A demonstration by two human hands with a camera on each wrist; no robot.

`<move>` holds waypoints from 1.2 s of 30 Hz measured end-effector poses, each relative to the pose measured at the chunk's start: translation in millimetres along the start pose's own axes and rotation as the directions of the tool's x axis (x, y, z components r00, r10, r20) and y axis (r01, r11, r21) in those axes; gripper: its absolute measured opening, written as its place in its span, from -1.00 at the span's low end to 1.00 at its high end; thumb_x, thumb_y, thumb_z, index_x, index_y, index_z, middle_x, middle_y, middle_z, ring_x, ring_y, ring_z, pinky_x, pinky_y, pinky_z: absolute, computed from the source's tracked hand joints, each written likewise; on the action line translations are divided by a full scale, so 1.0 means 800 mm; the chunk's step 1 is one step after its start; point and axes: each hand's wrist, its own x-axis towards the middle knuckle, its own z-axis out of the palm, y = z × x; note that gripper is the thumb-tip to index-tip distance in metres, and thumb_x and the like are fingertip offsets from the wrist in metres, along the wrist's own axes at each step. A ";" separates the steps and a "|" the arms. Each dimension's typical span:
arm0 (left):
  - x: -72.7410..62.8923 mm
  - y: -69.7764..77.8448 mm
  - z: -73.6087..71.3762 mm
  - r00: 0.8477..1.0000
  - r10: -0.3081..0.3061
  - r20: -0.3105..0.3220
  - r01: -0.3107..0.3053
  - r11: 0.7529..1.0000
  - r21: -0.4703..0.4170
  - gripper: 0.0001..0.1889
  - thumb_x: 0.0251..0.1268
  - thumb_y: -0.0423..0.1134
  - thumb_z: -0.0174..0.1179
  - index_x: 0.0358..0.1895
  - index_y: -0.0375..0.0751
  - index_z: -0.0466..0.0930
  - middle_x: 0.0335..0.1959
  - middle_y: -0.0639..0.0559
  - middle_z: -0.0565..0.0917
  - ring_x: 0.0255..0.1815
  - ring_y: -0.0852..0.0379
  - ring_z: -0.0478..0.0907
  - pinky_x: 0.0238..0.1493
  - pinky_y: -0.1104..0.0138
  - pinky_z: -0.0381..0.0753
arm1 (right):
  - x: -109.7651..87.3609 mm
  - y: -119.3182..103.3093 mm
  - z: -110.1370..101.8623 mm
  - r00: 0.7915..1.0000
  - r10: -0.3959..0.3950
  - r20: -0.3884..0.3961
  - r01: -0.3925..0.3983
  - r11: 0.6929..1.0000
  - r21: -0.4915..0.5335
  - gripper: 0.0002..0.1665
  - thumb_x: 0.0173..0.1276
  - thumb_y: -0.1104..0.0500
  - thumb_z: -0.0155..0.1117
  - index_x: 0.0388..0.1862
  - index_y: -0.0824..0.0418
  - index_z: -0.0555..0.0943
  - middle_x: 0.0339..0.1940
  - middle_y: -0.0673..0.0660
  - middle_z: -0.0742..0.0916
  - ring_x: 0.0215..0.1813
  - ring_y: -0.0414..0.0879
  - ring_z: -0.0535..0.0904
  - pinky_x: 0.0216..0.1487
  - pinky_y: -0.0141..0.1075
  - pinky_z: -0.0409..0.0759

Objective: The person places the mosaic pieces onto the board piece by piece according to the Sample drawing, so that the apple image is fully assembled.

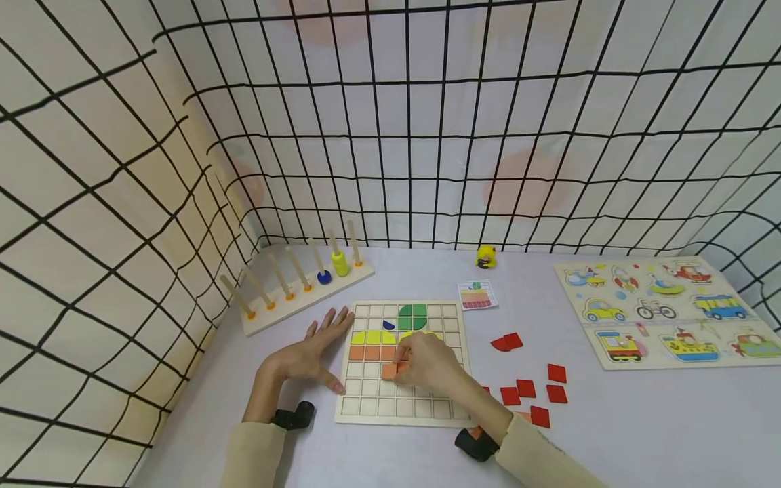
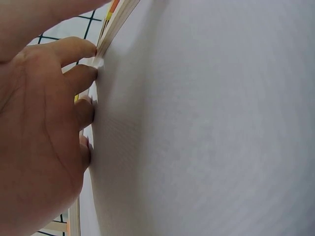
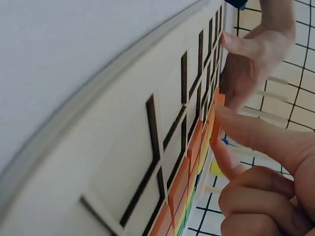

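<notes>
A wooden grid board (image 1: 378,409) lies on the table, with green, yellow and orange pieces in its upper cells. My right hand (image 1: 430,362) is over the middle of the board. Its thumb and index finger pinch an orange square tile (image 3: 217,118), which stands slightly up from the grid in the right wrist view. Below the yellow pieces (image 1: 373,337) runs a row of orange tiles (image 1: 364,352), partly hidden by this hand. My left hand (image 1: 308,356) rests with fingers spread at the board's left edge, thumb touching near the lower side.
Several red pieces (image 1: 556,373) lie right of the board. A small pattern card (image 1: 478,295) and a yellow toy (image 1: 485,257) are behind. At the back left stands a peg rack (image 1: 305,301); a picture puzzle board (image 1: 622,318) is at right. Black netting (image 1: 409,135) bounds the table.
</notes>
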 end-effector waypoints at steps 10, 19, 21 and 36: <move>0.000 -0.001 -0.001 1.000 0.007 0.002 -0.007 1.000 0.002 0.48 -0.27 -0.07 0.73 0.71 -0.10 -0.20 0.75 -0.11 -0.31 0.75 -0.20 -0.54 0.69 -0.21 -0.50 | 0.005 0.005 0.008 1.000 0.019 -0.019 -0.018 0.999 0.036 -0.77 -0.01 0.26 0.69 -0.45 0.14 0.74 -0.63 -0.06 0.48 -0.54 -0.18 0.31 -0.57 -0.41 0.08; 0.000 -0.001 -0.001 1.000 0.008 0.000 -0.008 1.000 -0.007 0.48 -0.27 -0.09 0.73 0.72 -0.09 -0.19 0.75 -0.10 -0.31 0.75 -0.19 -0.54 0.69 -0.21 -0.50 | 0.006 0.006 0.009 0.999 0.021 -0.025 -0.020 0.998 0.053 -0.78 0.00 0.28 0.68 -0.37 0.14 0.79 -0.67 -0.07 0.45 -0.58 -0.20 0.29 -0.59 -0.43 0.05; 0.000 0.000 -0.001 1.000 0.005 0.000 -0.005 1.000 -0.012 0.48 -0.28 -0.09 0.74 0.72 -0.08 -0.19 0.75 -0.10 -0.31 0.75 -0.19 -0.54 0.69 -0.21 -0.51 | 0.006 0.007 0.010 0.999 0.023 -0.027 -0.022 0.998 0.051 -0.78 0.01 0.28 0.68 -0.35 0.13 0.80 -0.66 -0.07 0.45 -0.57 -0.20 0.30 -0.59 -0.43 0.05; 0.000 -0.002 0.000 1.000 0.012 0.001 -0.012 1.000 -0.008 0.49 -0.29 -0.08 0.74 0.72 -0.09 -0.20 0.75 -0.11 -0.31 0.75 -0.20 -0.53 0.69 -0.22 -0.51 | 0.002 0.002 0.009 0.998 0.019 -0.060 -0.017 0.999 0.041 -0.83 0.07 0.27 0.65 -0.33 0.12 0.83 -0.54 0.09 0.70 -0.52 -0.21 0.36 -0.58 -0.45 0.15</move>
